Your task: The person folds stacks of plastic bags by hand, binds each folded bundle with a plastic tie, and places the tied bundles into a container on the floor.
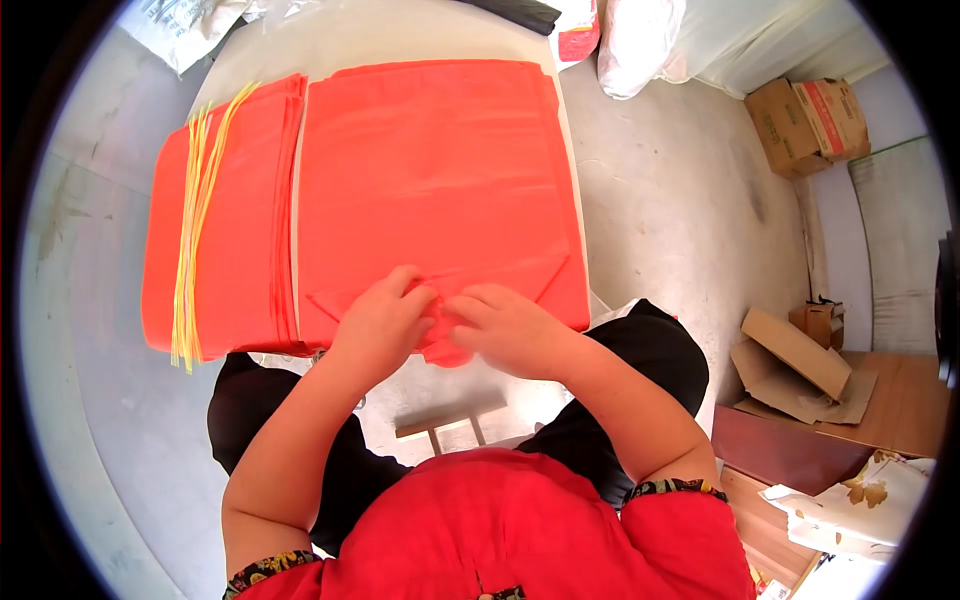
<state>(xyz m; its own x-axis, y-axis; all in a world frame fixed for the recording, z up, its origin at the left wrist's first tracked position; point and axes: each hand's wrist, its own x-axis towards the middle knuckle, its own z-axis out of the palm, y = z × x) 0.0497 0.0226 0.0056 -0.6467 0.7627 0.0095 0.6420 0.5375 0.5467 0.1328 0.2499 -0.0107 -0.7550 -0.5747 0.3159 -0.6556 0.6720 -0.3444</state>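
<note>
- While both hands work the near edge of the big red stack (pixel 430 170), head view has the bunched red sheet (pixel 446 352) right between them
- right hand (pixel 385 325): fingers partly curled against the bunch, can't tell if they're pinched shut
- left hand (pixel 508 328): curled in from the other side, same deal, grip's hidden
- yellow strips (pixel 197 215) lie across the narrower red stack (pixel 248 220)

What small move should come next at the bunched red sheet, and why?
Probably gather the bunched edge of the top red sheet a little tighter between the left hand and right hand. Both hands are at the bunch, folds slant in toward it from either side, and its crumpled end pokes out below the fingers.
</note>
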